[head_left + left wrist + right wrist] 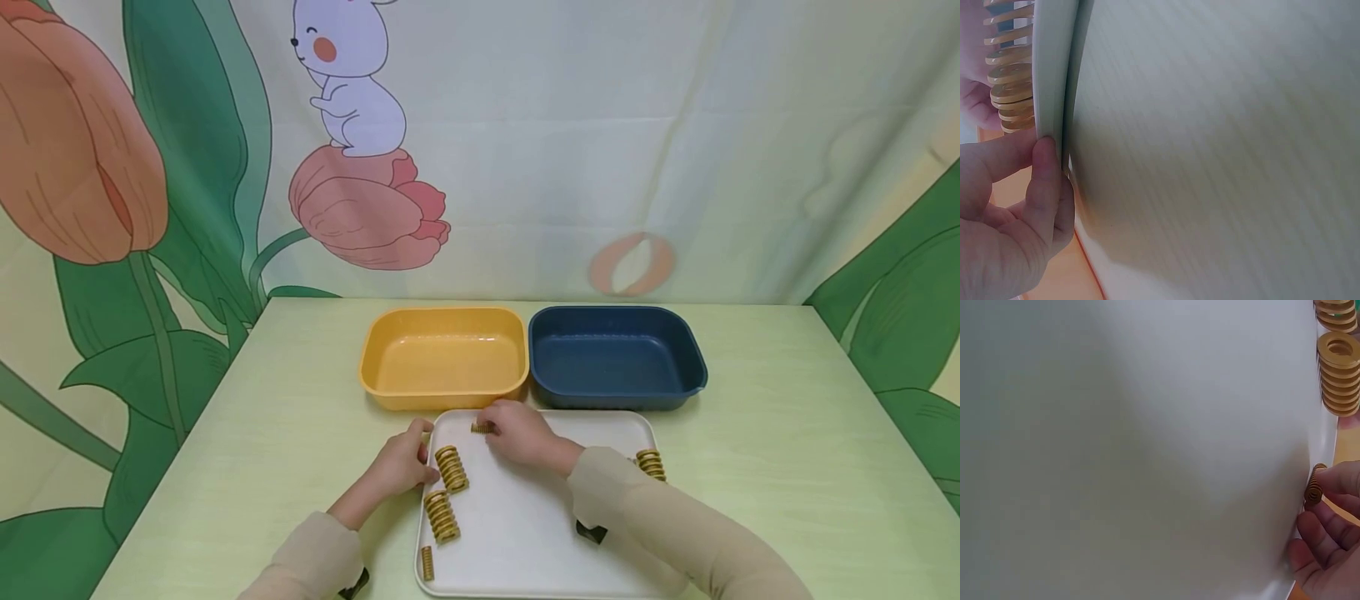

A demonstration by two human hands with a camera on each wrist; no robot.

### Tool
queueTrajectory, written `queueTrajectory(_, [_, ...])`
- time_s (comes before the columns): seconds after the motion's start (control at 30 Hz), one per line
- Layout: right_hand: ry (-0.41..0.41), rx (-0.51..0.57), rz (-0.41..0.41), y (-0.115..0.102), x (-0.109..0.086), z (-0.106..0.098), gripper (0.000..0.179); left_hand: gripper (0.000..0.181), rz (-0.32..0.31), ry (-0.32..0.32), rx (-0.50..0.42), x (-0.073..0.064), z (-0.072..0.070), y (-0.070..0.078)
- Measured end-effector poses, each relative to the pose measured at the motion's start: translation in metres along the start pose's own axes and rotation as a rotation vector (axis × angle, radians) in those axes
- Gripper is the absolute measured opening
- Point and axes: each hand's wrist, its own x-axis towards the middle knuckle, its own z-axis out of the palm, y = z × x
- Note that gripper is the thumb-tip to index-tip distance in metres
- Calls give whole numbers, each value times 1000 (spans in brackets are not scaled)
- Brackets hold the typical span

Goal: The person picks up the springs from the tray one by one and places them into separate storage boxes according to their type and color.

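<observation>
- Nearest, a slim brass-coloured spring (427, 563) lies by the left rim of the white tray (510, 554), which rests on the counter (225, 508);
- beyond it, a thick spring (442, 517), then another thick spring (452, 468), both along the tray's left side;
- at the right side, a further spring (650, 465), partly behind the right sleeve (667, 521);
- the left hand (401, 460) has its fingers clamped on the tray's left rim;
- near the far rim, the right hand (519, 432) has its fingers pinched on a small spring (478, 428); whether that touches the tray, I cannot tell;
- farthest, a yellow bin (442, 395) at left, a blue bin (615, 395) at right;
- every visible spring is at the tray, so the handling looks early, with most springs unheld.
</observation>
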Motion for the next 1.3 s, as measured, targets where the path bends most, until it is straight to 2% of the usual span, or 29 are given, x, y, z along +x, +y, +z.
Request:
queueTrajectory(0.43, [8, -49, -11, 1, -1, 4, 15, 61, 2, 0, 8, 1, 1, 0])
queueTrajectory(0.77, [37, 10, -35, 3, -4, 1, 14, 62, 2, 0, 17, 1, 1, 0])
queueTrajectory(1.3, [32, 38, -34, 9, -10, -4, 15, 63, -19, -2, 8, 2, 0, 0])
